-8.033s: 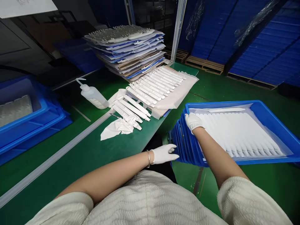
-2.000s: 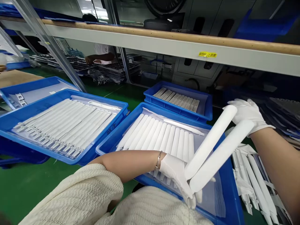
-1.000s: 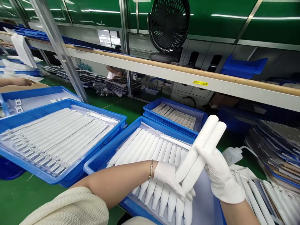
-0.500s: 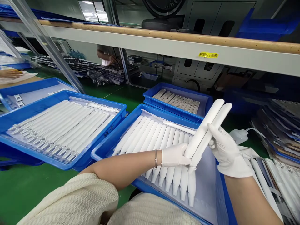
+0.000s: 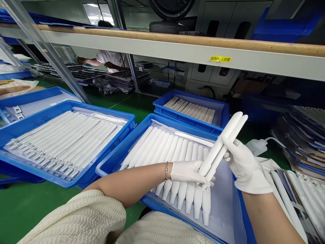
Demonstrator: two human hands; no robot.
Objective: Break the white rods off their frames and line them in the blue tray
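Observation:
Both my gloved hands hold two long white plastic sticks (image 5: 230,130) pressed side by side, tilted up to the right. My left hand (image 5: 186,171) grips their lower narrow ends. My right hand (image 5: 243,166) is wrapped round their middle. Below them, a blue tray (image 5: 114,157) holds a row of several identical white sticks (image 5: 167,159) lying on a clear sheet, tapered ends toward me.
A second blue tray (image 5: 25,123) of white sticks sits at the left, a smaller one (image 5: 220,113) with grey strips behind. A squeeze bottle (image 5: 256,146), loose parts and stacked sheets (image 5: 304,128) lie right. Another person (image 5: 109,59) works beyond the shelf.
I turned from the tray at my side to the bench. The two sticks, held apart two seconds ago, are now together, and they have dropped slightly toward the tray.

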